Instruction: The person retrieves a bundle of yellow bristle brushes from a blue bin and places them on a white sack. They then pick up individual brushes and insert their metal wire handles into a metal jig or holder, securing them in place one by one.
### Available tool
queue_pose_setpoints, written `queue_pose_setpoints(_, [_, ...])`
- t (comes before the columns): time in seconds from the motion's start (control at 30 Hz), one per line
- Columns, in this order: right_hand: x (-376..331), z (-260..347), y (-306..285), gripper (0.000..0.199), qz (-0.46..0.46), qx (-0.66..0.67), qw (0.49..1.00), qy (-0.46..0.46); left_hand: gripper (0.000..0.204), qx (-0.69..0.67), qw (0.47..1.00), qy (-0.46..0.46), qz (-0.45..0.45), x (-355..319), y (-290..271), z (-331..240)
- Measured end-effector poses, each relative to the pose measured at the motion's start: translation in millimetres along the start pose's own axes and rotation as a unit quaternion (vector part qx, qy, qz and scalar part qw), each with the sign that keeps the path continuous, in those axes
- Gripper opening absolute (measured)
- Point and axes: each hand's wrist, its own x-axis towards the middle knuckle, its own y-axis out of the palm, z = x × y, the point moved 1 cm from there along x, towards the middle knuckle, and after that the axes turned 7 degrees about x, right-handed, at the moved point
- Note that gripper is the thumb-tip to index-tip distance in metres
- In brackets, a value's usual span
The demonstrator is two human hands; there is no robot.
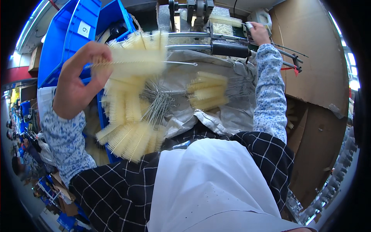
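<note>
My left hand (pixel 82 77) is raised at the left, its fingers closed round the bristled end of a pale yellow tube brush (pixel 135 62). The brush is smeared by motion; its bare wire stem points right and ends in a small loop. At the far right, my right hand (pixel 259 34) is closed beside the machine, near the end of another pale brush (pixel 226 20). Something white shows at its fingertips, too small to make out. Below my left hand, many similar brushes (pixel 125 102) lie heaped, their wire stems (pixel 160 101) gathered toward the middle.
A small pile of brushes (pixel 207 91) lies on a whitish cloth (pixel 179 123). Behind it stands a metal machine (pixel 192 13) with rods and a black roller (pixel 230 49). Blue bins (pixel 63 42) stand at the left, cardboard (pixel 313 50) at the right.
</note>
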Motion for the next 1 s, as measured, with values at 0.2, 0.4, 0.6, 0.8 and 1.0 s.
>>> queue_pose_setpoints(0.2, [-6.4, -10.3, -28.8, 0.023, 0.114, -0.067, 0.987, -0.087, 0.018, -0.067, 0.996, 0.017, 0.064, 23.2, 14.6, 1.2])
queue_pose_setpoints(0.4, [-85.4, 65.6, -97.2, 0.029, 0.353, 0.225, 0.908, 0.021, 0.022, -0.131, 0.988, 0.068, 0.039, 45.9, 52.1, 8.6])
queue_pose_setpoints(0.6, [-140.1, 207.6, -27.2, 0.029, 0.340, 0.570, 0.748, -0.010, 0.025, -0.120, 0.991, 0.056, 0.002, 70.2, 98.8, -6.2])
queue_pose_setpoints(0.8, [-85.0, 131.1, 0.7, 0.024, -0.045, -0.019, 0.990, -0.135, 0.038, 0.311, 0.947, 0.069, -0.044, 53.8, 58.4, 29.3])
queue_pose_setpoints(1.0, [-48.4, 95.6, 15.4, 0.026, 0.010, -0.162, 0.987, -0.019, 0.027, 0.265, 0.954, -0.030, 0.137, 20.6, 41.9, 66.3])
